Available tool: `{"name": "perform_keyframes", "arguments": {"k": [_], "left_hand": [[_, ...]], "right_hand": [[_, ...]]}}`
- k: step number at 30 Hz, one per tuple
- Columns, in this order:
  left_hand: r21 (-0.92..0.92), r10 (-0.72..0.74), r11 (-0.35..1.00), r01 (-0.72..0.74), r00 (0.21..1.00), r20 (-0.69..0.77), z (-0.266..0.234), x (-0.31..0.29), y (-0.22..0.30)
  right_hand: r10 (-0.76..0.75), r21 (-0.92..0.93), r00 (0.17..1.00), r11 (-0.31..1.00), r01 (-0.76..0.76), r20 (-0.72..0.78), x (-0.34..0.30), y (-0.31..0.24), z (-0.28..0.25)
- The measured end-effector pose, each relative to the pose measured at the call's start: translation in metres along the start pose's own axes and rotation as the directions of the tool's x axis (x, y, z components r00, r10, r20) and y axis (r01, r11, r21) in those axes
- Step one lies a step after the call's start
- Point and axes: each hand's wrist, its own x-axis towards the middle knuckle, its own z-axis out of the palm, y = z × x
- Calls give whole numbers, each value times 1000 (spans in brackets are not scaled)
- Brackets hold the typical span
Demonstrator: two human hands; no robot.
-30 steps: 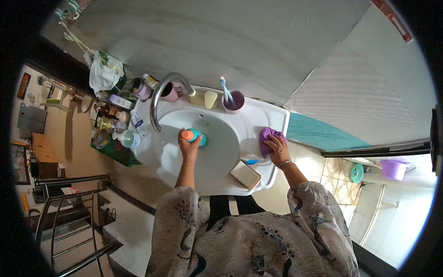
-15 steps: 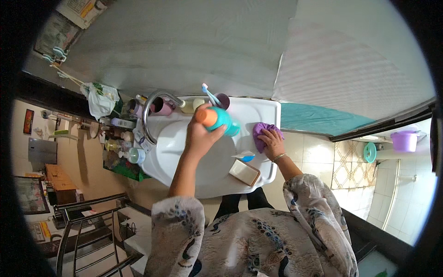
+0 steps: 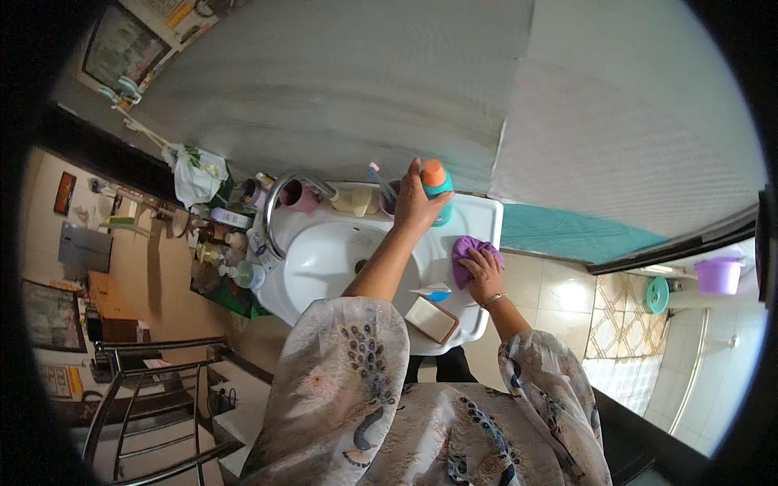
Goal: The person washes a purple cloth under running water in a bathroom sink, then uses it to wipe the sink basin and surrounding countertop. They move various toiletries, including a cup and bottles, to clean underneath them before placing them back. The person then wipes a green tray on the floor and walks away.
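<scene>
A teal bottle with an orange cap [image 3: 442, 209] stands near the back right of the white sink [image 3: 474, 212], and my left hand [image 3: 415, 202] is wrapped round it from the left. Beside it, partly behind my hand, is a mug with a toothbrush [image 3: 381, 180]. My right hand [image 3: 485, 275] presses its fingers on a crumpled purple cloth [image 3: 462, 257] at the sink's right edge. Between my forearms lie a blue and white item [image 3: 435, 293] and a brown-rimmed white tray [image 3: 432, 319].
A curved metal faucet [image 3: 271, 215] arches over the basin's left. Pink cup [image 3: 300, 197] and several bottles [image 3: 243, 274] crowd the left side. A metal railing [image 3: 162, 397] stands at lower left. To the right hangs a purple bucket [image 3: 719, 275].
My left hand has carried the teal bottle from above the basin to the back right of the sink, where it is now upright. My right hand stays on the purple cloth.
</scene>
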Motion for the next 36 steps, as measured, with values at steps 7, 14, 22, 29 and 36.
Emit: {"name": "perform_keyframes", "arguments": {"k": [7, 14, 22, 29, 36], "left_hand": [[-60, 6, 998, -11, 996, -85, -10, -50, -19], [-196, -387, 862, 467, 857, 340, -37, -166, -113], [-371, -156, 840, 396, 831, 534, -59, -180, -52], [-435, -130, 868, 241, 954, 269, -20, -156, -44], [-516, -171, 844, 150, 985, 6, 56, -96, -7]], "right_hand": [[-36, -7, 999, 999, 36, -12, -1, 7, 6], [-136, -62, 990, 988, 138, 35, 10, -1, -13], [-92, 16, 994, 996, 92, 52, -29, 6, -26], [165, 430, 982, 896, -111, -90, -55, 27, -45], [403, 463, 881, 848, -258, -248, -99, 53, -60]]}}
